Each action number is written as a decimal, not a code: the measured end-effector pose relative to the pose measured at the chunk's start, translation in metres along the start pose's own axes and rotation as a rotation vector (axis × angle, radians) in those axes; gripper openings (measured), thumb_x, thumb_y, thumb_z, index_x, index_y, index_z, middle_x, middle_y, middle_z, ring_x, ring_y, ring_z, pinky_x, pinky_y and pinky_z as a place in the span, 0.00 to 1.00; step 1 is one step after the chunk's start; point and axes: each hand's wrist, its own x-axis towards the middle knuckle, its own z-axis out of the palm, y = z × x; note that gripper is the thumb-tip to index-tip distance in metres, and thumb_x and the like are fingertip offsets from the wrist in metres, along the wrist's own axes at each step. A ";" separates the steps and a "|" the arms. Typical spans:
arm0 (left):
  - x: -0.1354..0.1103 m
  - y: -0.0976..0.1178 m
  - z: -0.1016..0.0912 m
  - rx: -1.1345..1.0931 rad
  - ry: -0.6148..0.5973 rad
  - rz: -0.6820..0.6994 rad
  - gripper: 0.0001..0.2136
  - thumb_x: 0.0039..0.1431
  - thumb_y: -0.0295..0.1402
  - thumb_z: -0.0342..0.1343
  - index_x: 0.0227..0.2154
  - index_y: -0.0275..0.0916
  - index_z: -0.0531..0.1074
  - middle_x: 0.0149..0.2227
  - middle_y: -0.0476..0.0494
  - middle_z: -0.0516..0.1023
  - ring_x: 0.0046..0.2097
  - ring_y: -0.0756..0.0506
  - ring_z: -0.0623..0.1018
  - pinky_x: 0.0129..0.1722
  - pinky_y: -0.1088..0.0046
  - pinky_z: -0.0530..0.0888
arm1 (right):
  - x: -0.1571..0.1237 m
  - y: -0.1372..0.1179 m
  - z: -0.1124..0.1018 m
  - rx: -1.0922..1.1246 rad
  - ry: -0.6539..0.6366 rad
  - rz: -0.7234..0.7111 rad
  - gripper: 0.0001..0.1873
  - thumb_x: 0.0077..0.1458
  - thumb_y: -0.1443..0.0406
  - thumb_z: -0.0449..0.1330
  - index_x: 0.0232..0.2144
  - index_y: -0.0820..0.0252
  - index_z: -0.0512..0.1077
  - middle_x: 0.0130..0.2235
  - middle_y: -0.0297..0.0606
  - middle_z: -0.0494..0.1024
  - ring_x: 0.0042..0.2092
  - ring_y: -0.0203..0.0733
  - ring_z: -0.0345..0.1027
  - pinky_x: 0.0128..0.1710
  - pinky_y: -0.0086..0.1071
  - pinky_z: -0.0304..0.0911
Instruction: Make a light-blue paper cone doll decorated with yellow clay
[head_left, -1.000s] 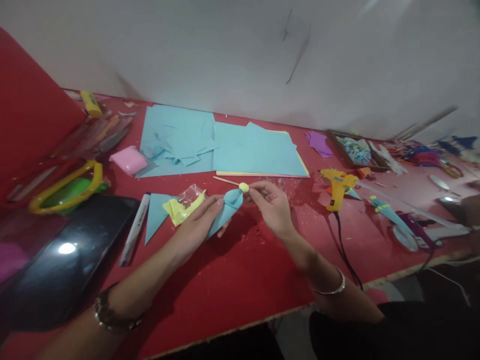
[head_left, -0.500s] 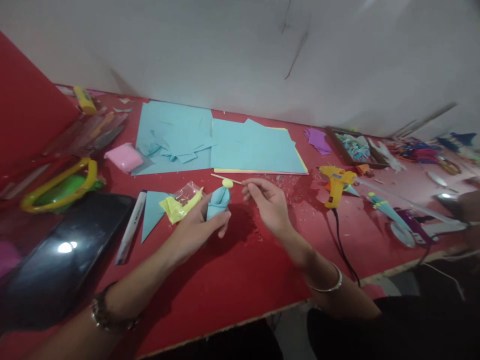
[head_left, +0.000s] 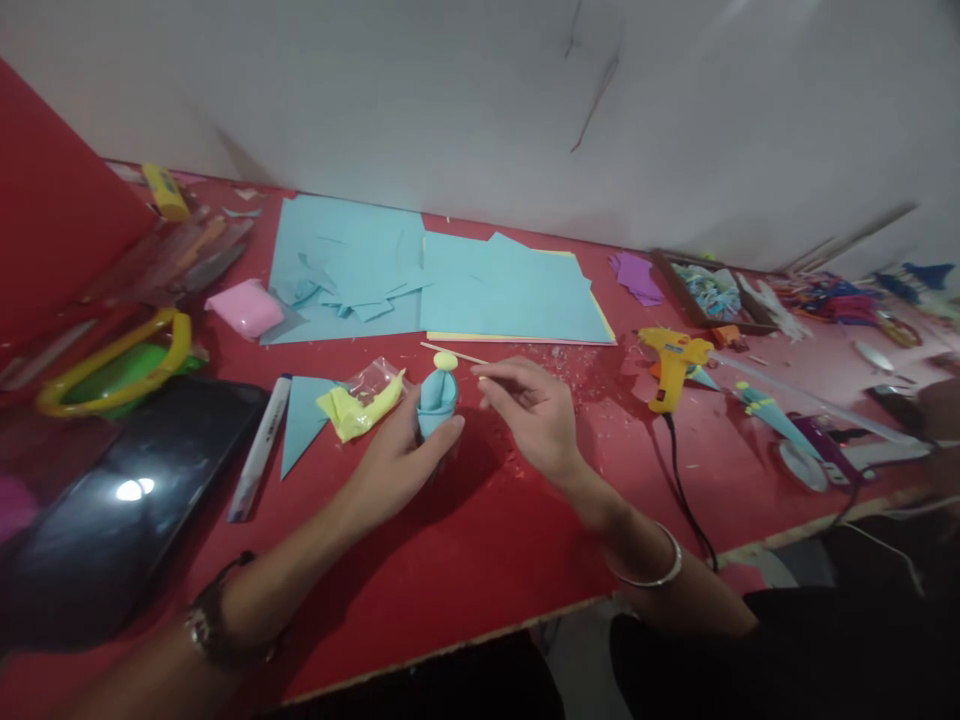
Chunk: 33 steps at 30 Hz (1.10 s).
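Observation:
My left hand [head_left: 409, 440] is wrapped round a light blue rolled paper cone [head_left: 437, 400] with a folded rim. A small yellow clay ball [head_left: 445, 361] sits at the top of the cone. My right hand [head_left: 536, 415], just to the right, has its thumb and fingers closed near the end of a thin wooden stick [head_left: 454, 352] that lies across behind the ball. Whether a small bit is also pinched between the fingertips I cannot tell. Beside my left hand rests an opened clear packet of yellow clay [head_left: 364, 405].
Light blue paper sheets [head_left: 517, 290] and cut scraps lie at the back. A yellow glue gun [head_left: 671, 365] with a black cord stands to the right, near another decorated blue cone [head_left: 780, 415]. A marker [head_left: 260, 450] and a dark phone-like slab [head_left: 135, 510] lie left.
My left hand has turned the cone slightly, and the yellow ball now looks flatter and a little further left. My right fingers have shifted slightly left and curled more. The view has moved a little.

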 end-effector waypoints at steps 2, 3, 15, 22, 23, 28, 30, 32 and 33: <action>0.001 -0.002 0.001 0.056 0.032 0.017 0.08 0.56 0.39 0.46 0.28 0.41 0.57 0.23 0.54 0.61 0.25 0.51 0.63 0.27 0.72 0.63 | -0.002 -0.002 0.000 -0.022 0.002 -0.037 0.07 0.51 0.67 0.58 0.33 0.53 0.75 0.34 0.33 0.76 0.30 0.32 0.69 0.32 0.30 0.68; 0.001 -0.003 0.001 0.070 0.038 0.033 0.08 0.56 0.39 0.46 0.29 0.41 0.57 0.24 0.54 0.61 0.26 0.51 0.63 0.28 0.72 0.63 | -0.002 -0.002 0.001 -0.021 -0.002 -0.044 0.07 0.51 0.67 0.58 0.33 0.53 0.75 0.35 0.33 0.76 0.32 0.32 0.70 0.34 0.30 0.69; 0.002 -0.004 0.003 0.050 0.051 0.143 0.06 0.56 0.36 0.47 0.33 0.40 0.61 0.27 0.53 0.63 0.29 0.51 0.64 0.28 0.74 0.65 | -0.002 -0.002 -0.001 -0.237 -0.068 -0.347 0.07 0.51 0.70 0.60 0.33 0.54 0.74 0.29 0.31 0.75 0.31 0.32 0.68 0.30 0.28 0.65; 0.002 -0.004 0.003 0.026 0.049 0.134 0.06 0.55 0.37 0.47 0.32 0.40 0.62 0.26 0.52 0.64 0.29 0.50 0.65 0.28 0.75 0.65 | -0.002 -0.002 -0.001 -0.251 -0.107 -0.381 0.06 0.51 0.70 0.59 0.33 0.56 0.73 0.30 0.33 0.76 0.33 0.32 0.68 0.33 0.29 0.65; 0.002 -0.004 0.003 0.025 0.051 0.136 0.07 0.55 0.37 0.47 0.32 0.40 0.62 0.27 0.52 0.65 0.29 0.50 0.66 0.29 0.74 0.66 | -0.002 -0.002 -0.001 -0.242 -0.098 -0.377 0.06 0.51 0.70 0.59 0.33 0.56 0.73 0.30 0.32 0.76 0.33 0.32 0.69 0.34 0.29 0.66; 0.001 -0.005 0.003 0.009 0.042 0.125 0.09 0.56 0.39 0.46 0.35 0.40 0.64 0.31 0.49 0.70 0.36 0.46 0.70 0.35 0.72 0.69 | -0.002 -0.004 0.000 -0.210 -0.064 -0.356 0.08 0.52 0.71 0.57 0.32 0.55 0.73 0.32 0.32 0.76 0.35 0.33 0.69 0.36 0.30 0.67; 0.001 -0.005 0.003 -0.010 0.048 0.111 0.10 0.56 0.40 0.46 0.35 0.40 0.65 0.34 0.48 0.72 0.39 0.45 0.71 0.38 0.71 0.69 | -0.003 -0.004 0.001 -0.191 -0.068 -0.340 0.09 0.52 0.72 0.57 0.33 0.54 0.73 0.33 0.33 0.76 0.36 0.34 0.70 0.37 0.31 0.68; 0.001 -0.005 0.002 -0.029 0.053 0.104 0.11 0.56 0.41 0.46 0.36 0.40 0.66 0.35 0.48 0.73 0.40 0.44 0.71 0.40 0.70 0.69 | -0.004 -0.003 0.002 -0.156 -0.071 -0.312 0.09 0.52 0.72 0.57 0.33 0.54 0.73 0.34 0.33 0.77 0.37 0.34 0.70 0.37 0.31 0.69; 0.001 -0.005 0.002 -0.035 0.048 0.104 0.11 0.56 0.41 0.46 0.36 0.41 0.66 0.36 0.47 0.73 0.41 0.44 0.72 0.41 0.70 0.69 | -0.004 -0.002 0.002 -0.132 -0.073 -0.295 0.09 0.52 0.72 0.57 0.34 0.54 0.73 0.35 0.33 0.77 0.36 0.33 0.71 0.36 0.30 0.69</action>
